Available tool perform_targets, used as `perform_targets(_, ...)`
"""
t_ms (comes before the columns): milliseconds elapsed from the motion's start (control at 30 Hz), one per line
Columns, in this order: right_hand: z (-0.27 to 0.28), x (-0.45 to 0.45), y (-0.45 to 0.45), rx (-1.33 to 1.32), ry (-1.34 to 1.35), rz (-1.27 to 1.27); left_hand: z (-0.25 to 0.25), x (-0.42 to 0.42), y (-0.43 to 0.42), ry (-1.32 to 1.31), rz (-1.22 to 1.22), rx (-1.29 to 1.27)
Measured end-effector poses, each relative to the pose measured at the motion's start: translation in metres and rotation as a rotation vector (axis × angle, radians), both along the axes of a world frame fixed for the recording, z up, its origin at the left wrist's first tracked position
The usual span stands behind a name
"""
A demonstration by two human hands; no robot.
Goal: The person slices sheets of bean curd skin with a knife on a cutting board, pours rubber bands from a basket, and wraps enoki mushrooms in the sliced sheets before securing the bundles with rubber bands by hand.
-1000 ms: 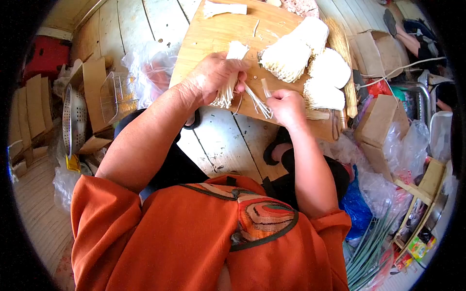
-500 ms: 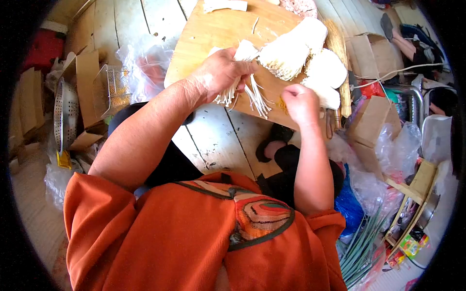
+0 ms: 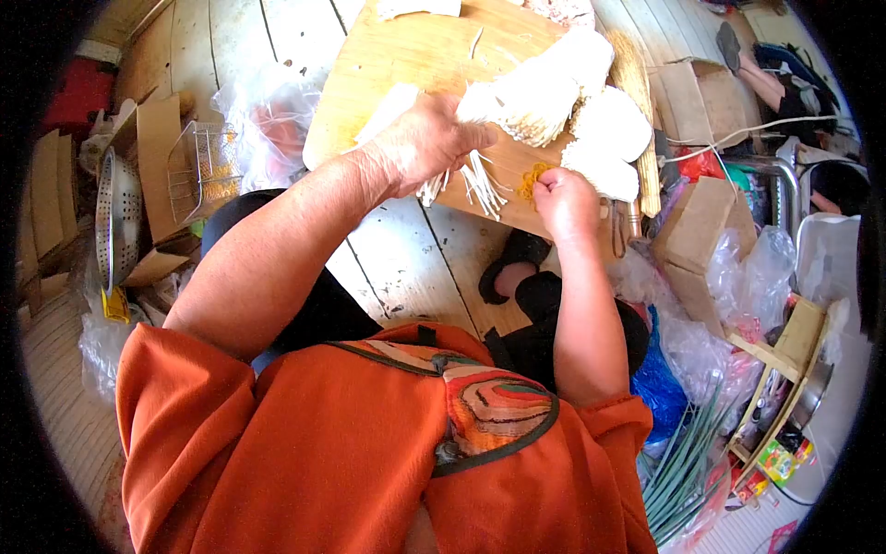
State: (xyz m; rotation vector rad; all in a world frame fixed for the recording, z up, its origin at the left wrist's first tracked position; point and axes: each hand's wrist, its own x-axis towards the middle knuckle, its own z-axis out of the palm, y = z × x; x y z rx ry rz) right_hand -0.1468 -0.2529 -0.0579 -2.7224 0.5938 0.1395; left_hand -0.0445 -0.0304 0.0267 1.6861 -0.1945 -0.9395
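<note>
My left hand [image 3: 429,146] is closed around a bundle of enoki mushrooms [image 3: 483,189], whose thin white stems hang out below the fingers at the near edge of the wooden board [image 3: 392,69]. A white piece [image 3: 392,106] shows behind that hand. To the right, my right hand [image 3: 568,201] pinches a small tangle of yellow rubber bands [image 3: 532,179] over the board. Larger enoki clumps [image 3: 535,103] lie just beyond both hands, with pale rounded white pieces [image 3: 614,134] beside them.
A straw brush [image 3: 635,115] lies along the board's right edge. Left of the board are a plastic bag [image 3: 268,125], a wire basket [image 3: 217,166] and a metal colander [image 3: 118,222]. Green onions [image 3: 683,471] and a cardboard box [image 3: 701,245] are at right. Another person's leg [image 3: 761,85] shows top right.
The view has shifted slightly. My right hand has drawn back a little, and more of the yellow rubber bands shows at its fingertips. My left hand still grips the enoki.
</note>
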Motion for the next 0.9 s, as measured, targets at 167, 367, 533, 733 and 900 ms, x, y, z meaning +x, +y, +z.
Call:
perform_targets(167,0.018,0.006,0.002,0.044,0.037,-0.055,-0.002,-0.001,-0.003,0.018,-0.009,0.015)
perform_targets(367,0.016,0.006,-0.008,0.104,-0.048,-0.062,-0.005,-0.005,-0.008,0.030,0.017,-0.023)
perform_targets(533,0.014,0.005,-0.004,-0.035,-0.157,-0.029,-0.005,-0.006,-0.008,0.019,-0.008,-0.004)
perform_targets(733,0.012,0.002,0.003,0.130,-0.119,0.065,0.003,-0.007,-0.006,0.038,-0.024,0.007)
perform_targets(900,0.006,0.002,0.013,0.054,-0.094,0.051,-0.002,-0.007,-0.007,0.032,-0.031,0.008)
